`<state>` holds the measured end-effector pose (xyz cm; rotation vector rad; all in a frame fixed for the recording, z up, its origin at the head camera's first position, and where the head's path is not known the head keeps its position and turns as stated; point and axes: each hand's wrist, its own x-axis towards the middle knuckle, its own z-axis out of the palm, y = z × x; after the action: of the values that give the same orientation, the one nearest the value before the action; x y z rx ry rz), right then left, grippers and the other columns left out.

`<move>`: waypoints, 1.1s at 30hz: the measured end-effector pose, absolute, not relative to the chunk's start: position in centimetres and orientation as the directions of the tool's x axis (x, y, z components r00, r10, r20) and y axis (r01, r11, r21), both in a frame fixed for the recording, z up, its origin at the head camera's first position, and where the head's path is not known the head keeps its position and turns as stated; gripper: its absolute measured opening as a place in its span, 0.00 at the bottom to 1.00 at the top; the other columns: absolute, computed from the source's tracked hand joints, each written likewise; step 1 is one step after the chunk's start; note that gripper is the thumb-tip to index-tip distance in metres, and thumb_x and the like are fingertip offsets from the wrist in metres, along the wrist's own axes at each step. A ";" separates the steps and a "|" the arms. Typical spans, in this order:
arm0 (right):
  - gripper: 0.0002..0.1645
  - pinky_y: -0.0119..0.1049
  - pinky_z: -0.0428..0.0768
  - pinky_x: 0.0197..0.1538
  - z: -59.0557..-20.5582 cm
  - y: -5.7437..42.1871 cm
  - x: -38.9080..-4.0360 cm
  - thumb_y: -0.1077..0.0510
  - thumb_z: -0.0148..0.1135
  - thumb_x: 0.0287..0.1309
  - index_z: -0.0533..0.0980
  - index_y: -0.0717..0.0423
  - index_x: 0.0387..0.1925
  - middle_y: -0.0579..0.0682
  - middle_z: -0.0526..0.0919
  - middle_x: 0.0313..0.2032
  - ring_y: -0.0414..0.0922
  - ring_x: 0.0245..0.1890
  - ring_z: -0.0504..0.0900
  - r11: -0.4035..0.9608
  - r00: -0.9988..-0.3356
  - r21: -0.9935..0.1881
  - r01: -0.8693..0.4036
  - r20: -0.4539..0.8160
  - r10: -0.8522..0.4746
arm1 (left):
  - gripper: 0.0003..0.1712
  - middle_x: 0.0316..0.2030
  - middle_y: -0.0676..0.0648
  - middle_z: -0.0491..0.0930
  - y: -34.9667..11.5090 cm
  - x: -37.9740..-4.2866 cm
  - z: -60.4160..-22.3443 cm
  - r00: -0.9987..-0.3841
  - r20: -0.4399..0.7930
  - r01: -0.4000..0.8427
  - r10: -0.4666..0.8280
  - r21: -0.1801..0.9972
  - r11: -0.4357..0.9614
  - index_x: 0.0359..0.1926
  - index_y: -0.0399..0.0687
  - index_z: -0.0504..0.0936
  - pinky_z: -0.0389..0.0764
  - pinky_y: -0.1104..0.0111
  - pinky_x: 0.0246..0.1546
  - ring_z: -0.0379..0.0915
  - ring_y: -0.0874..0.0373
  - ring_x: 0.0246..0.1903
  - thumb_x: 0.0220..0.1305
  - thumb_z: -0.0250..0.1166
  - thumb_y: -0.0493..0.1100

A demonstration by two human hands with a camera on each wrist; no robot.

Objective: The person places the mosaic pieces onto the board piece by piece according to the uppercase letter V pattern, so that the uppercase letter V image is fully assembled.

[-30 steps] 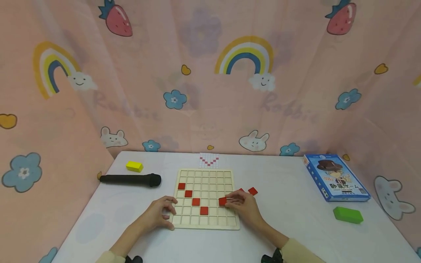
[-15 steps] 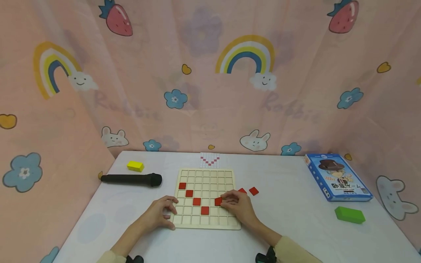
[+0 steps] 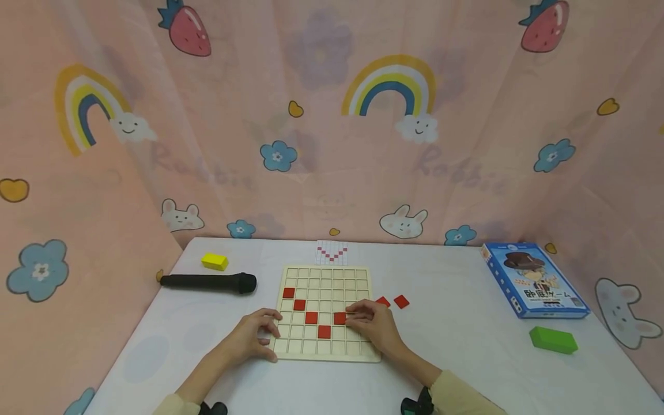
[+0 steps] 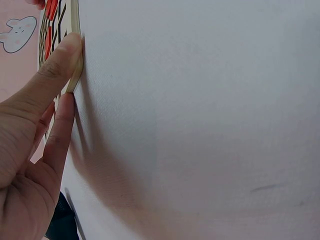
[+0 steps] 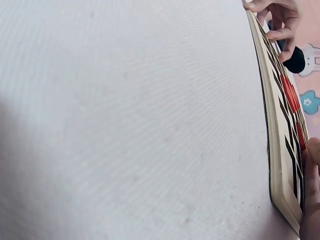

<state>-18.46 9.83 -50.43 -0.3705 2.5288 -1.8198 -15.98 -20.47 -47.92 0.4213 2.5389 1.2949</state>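
A cream grid board (image 3: 329,354) lies flat on the white table, with several red square tiles in its cells, four of them forming a descending diagonal such as the tile (image 3: 311,317). My left hand (image 3: 254,335) grips the board's near left corner; in the left wrist view its thumb (image 4: 65,55) presses against the edge. At the right part of the board, my right hand (image 3: 377,327) pinches another red tile (image 3: 339,318) by its right side, low over a cell. Just beyond that hand lie two loose red tiles, one (image 3: 402,301) fully visible, the other (image 3: 383,301) partly hidden.
Behind the board a small pattern card (image 3: 332,252) shows a red V on a grid. A black microphone (image 3: 207,282) and a yellow block (image 3: 215,261) lie to the left. On the right are a blue box (image 3: 536,279) and a green block (image 3: 553,340).
My right hand has carried its red tile leftward across the board, by about one cell, and lowered it toward the grid. The left hand stays at the board's corner.
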 end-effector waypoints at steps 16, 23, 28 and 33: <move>0.16 0.28 0.82 0.43 -49.1 11.7 -18.6 0.68 0.70 0.48 0.79 0.65 0.41 0.58 0.83 0.41 0.48 0.40 0.83 0.245 -0.971 -0.962 -0.121 0.063 -0.230 | 0.20 0.55 0.42 0.72 -20.3 -15.9 -47.7 -0.923 -0.101 0.138 0.372 0.814 0.564 0.30 0.44 0.80 0.81 0.73 0.38 0.69 0.44 0.54 0.33 0.80 0.31; 0.15 0.28 0.81 0.42 -47.8 17.0 -20.4 0.70 0.67 0.51 0.79 0.64 0.43 0.59 0.83 0.41 0.49 0.39 0.82 0.414 -0.967 -0.890 -0.193 0.101 -0.235 | 0.20 0.55 0.42 0.72 -20.3 -15.9 -47.6 -0.924 -0.102 0.138 0.370 0.811 0.569 0.30 0.43 0.80 0.81 0.74 0.39 0.70 0.45 0.52 0.34 0.80 0.31; 0.18 0.39 0.82 0.47 -47.6 20.6 -22.1 0.73 0.65 0.52 0.78 0.65 0.47 0.60 0.82 0.45 0.53 0.43 0.81 0.515 -0.955 -0.829 -0.219 0.074 -0.286 | 0.20 0.55 0.41 0.71 -20.5 -15.9 -47.7 -0.924 -0.096 0.142 0.369 0.812 0.567 0.30 0.43 0.80 0.82 0.73 0.38 0.70 0.45 0.51 0.33 0.80 0.31; 0.20 0.46 0.80 0.50 -47.9 22.1 -23.3 0.73 0.65 0.52 0.78 0.64 0.48 0.58 0.81 0.46 0.53 0.45 0.79 0.583 -0.927 -0.778 -0.235 0.000 -0.374 | 0.20 0.55 0.41 0.71 -20.4 -15.9 -47.8 -0.921 -0.087 0.154 0.381 0.815 0.558 0.30 0.43 0.80 0.82 0.73 0.38 0.70 0.45 0.51 0.33 0.80 0.31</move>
<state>-23.32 22.05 -47.85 -0.5132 2.6457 -1.2640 -15.91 -20.42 -47.81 0.4450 2.5411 1.2926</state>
